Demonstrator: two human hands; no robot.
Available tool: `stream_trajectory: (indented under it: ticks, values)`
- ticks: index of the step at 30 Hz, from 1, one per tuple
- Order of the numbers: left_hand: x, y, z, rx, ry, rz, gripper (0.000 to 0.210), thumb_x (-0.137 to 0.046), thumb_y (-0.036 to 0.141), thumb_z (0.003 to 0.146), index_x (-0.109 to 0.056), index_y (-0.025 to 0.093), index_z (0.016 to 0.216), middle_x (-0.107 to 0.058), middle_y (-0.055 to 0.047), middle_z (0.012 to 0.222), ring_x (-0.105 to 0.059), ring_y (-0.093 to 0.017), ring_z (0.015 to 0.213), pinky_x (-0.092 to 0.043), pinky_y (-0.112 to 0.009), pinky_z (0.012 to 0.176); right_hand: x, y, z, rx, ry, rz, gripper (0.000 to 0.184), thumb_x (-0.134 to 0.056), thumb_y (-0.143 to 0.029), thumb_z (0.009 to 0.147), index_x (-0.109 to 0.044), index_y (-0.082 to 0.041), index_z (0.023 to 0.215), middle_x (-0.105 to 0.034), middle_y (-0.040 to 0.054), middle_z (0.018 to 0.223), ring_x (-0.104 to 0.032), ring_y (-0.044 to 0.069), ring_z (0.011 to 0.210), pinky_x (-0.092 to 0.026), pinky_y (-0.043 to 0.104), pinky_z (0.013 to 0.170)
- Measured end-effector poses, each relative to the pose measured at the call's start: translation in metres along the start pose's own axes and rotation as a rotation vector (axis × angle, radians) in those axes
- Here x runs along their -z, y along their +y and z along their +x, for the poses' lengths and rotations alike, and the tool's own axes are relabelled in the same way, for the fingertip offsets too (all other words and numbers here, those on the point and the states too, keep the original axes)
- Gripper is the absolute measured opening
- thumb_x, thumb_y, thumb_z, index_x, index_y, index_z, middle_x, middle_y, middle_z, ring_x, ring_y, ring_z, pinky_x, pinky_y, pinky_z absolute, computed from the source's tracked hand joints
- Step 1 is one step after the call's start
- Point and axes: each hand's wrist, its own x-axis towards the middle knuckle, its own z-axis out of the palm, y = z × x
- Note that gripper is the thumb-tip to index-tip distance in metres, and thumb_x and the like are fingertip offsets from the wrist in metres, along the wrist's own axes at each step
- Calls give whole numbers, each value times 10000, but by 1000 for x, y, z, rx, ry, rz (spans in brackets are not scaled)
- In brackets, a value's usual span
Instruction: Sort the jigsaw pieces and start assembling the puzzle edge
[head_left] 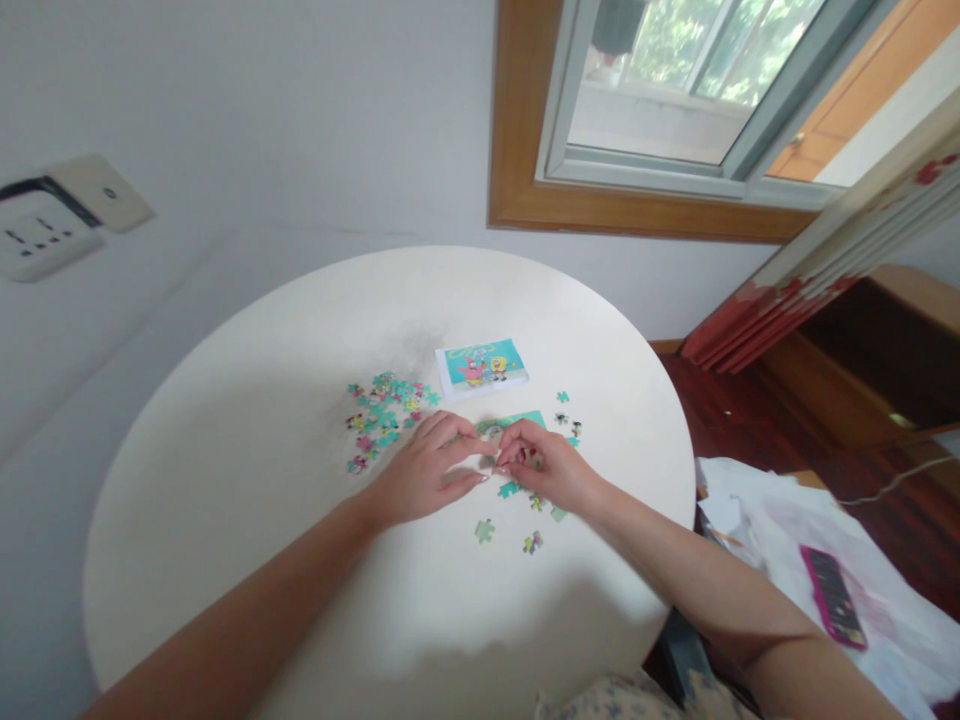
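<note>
My right hand [546, 465] is closed in a pinch on a small puzzle piece, mostly hidden by the fingertips. Facing it, my left hand [431, 468] has its thumb and forefinger apart, their tips close to that piece. Behind the hands lies a partly joined teal section of the jigsaw puzzle [531, 418], largely covered by my right hand. Loose pieces lie around my right hand, among them a pale green piece [485, 530] and a multicoloured piece [533, 542]. A pile of puzzle pieces [386, 415] spreads out to the left, beyond my left hand.
A picture card [484, 366] with cartoon figures lies farther back on the round white table [225, 480]. Several pieces, including a teal one [562, 397], lie to the right. Beyond the table's right edge, a pink-edged phone [832, 597] rests on white sheeting [892, 640].
</note>
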Motion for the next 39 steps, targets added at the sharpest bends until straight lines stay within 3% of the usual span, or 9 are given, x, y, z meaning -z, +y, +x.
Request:
stream_trajectory:
  ticks: [4,7,13,19,24,32,35,39]
  values:
    - [-1,-1,1,21,12,5,255,-601,306,899,-635,260,1147,-586,-59,1034,-514,-237,1030,-369,-408,963,3,3,1,99,61,-370,118,-603,-115,821,-594,-200,903,-647,13,826,-571,152,770,-436,286,737]
    - [-1,-1,2,34,14,-6,258,-598,271,895,-627,244,1149,-570,-64,1043,-503,-241,1043,-374,-411,958,2,4,1,138,77,-603,126,-651,-291,871,-642,-198,955,-646,53,920,-562,202,902,-401,344,823]
    - [0,0,3,42,24,-15,305,-513,84,833,-626,209,1088,-554,-61,1027,-496,-238,1035,-385,-411,952,-12,-3,0,118,62,-822,374,-610,-563,867,-682,-231,1023,-633,60,973,-526,228,936,-341,365,804]
    - [0,0,4,60,82,-25,285,-460,46,833,-608,181,1036,-552,-65,1012,-500,-232,1013,-396,-397,924,-24,-2,0,116,104,-970,322,-567,-510,916,-665,-208,971,-630,56,968,-503,226,925,-313,368,784]
    - [0,-2,3,52,80,-15,217,-471,133,910,-597,193,1076,-553,-64,1016,-497,-231,1017,-389,-398,925,-25,0,1,153,119,-1019,236,-583,-418,928,-654,-194,923,-634,52,943,-497,216,911,-306,365,775]
    - [2,0,4,58,84,-35,240,-474,110,903,-599,195,1089,-549,-59,1007,-499,-223,1005,-391,-385,916,-22,2,2,326,111,-1107,233,-510,-270,970,-686,-168,856,-658,62,816,-515,209,851,-298,381,738]
    - [2,0,4,60,86,-35,240,-473,109,904,-597,192,1092,-552,-61,1010,-503,-224,1010,-391,-385,922,-15,0,0,279,102,-1039,190,-566,-251,930,-703,-181,818,-682,55,796,-551,212,849,-322,372,742]
    - [2,0,4,65,87,-38,230,-471,119,911,-596,193,1089,-562,-63,1018,-510,-223,1017,-390,-391,936,15,4,-8,84,196,-700,176,-565,-196,892,-737,-205,855,-742,47,847,-627,184,811,-405,331,771]
